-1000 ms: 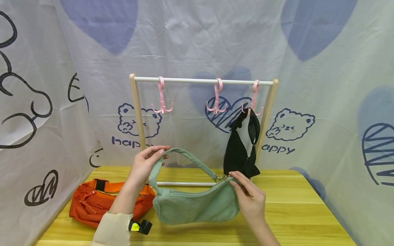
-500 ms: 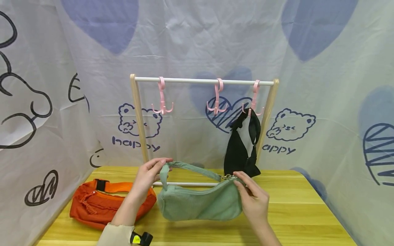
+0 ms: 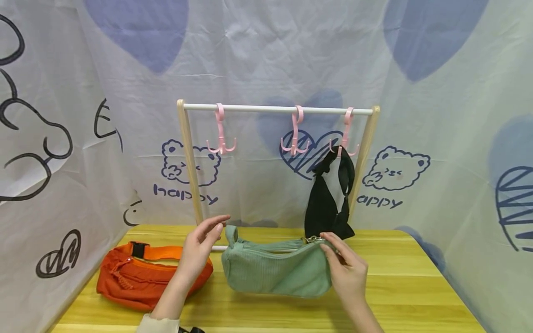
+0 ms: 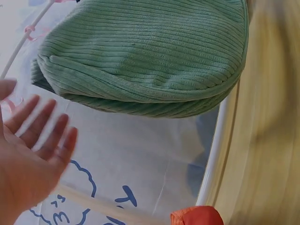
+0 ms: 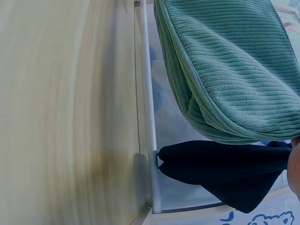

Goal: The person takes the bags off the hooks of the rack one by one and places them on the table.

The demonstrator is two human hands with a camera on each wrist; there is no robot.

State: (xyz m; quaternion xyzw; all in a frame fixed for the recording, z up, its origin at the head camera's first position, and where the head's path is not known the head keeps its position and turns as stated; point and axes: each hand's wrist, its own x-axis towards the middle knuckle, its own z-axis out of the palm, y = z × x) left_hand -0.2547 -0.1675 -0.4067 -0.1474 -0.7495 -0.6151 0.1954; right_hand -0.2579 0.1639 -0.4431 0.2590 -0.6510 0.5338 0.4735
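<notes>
- Right hand (image 3: 346, 264) pinches bag (image 3: 275, 273) by upper corner; bag extends leftward from it.
- Left hand (image 3: 198, 247) empty, fingers extended; strap (image 3: 231, 236) just right.
- I'd pinch strap mid-length, lift level.

In the head view we see even, moderately bright light, cool grey on the cloth backdrop (image 3: 250, 55) and warm yellow on the tabletop (image 3: 399, 286), with a faint, soft-edged shadow below the green bag (image 3: 279, 273), lower centre. In the left wrist view we find the upper left pale and bright, the left hand (image 4: 35, 161) at the left edge slightly blurred, and the wood at right soft, while the bag's ribs read clearly. In the right wrist view we notice a blurry shadow band left of centre, and the black bag (image 5: 229, 164) too dark for texture.
</notes>
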